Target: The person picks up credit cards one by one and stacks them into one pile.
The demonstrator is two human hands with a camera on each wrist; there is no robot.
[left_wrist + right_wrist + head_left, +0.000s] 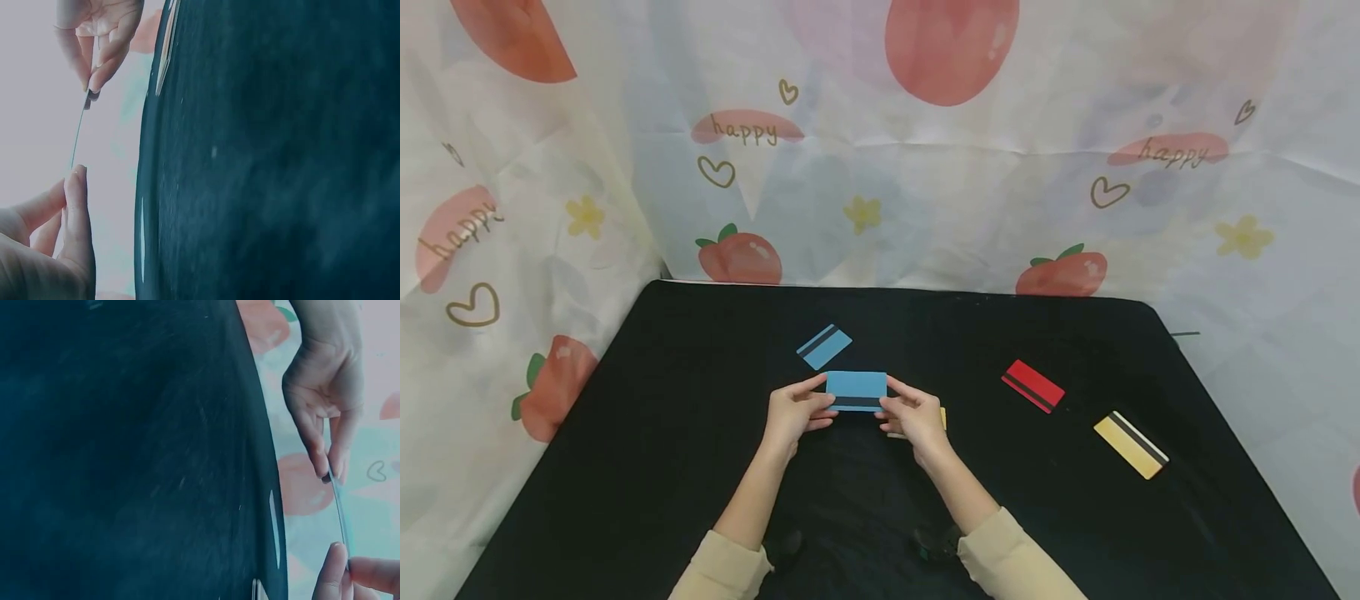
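Observation:
A blue card (856, 385) with a dark stripe is held up above the black table by both hands. My left hand (793, 414) pinches its left edge between thumb and fingers. On the opposite edge, my right hand (917, 419) grips it the same way. Seen from the left wrist, the card (79, 128) shows as a thin line between the left hand (59, 237) and the right hand (103, 37). The right wrist view also has the card (339, 503) nearly edge-on. Behind it on the table lies a second blue striped card (824, 347).
To the right on the black table (625, 467) lie a red striped card (1033, 387) and a yellow striped card (1131, 445). A yellow piece (943, 418) peeks out beside the right hand, mostly hidden. A printed curtain (865, 167) hangs behind the table.

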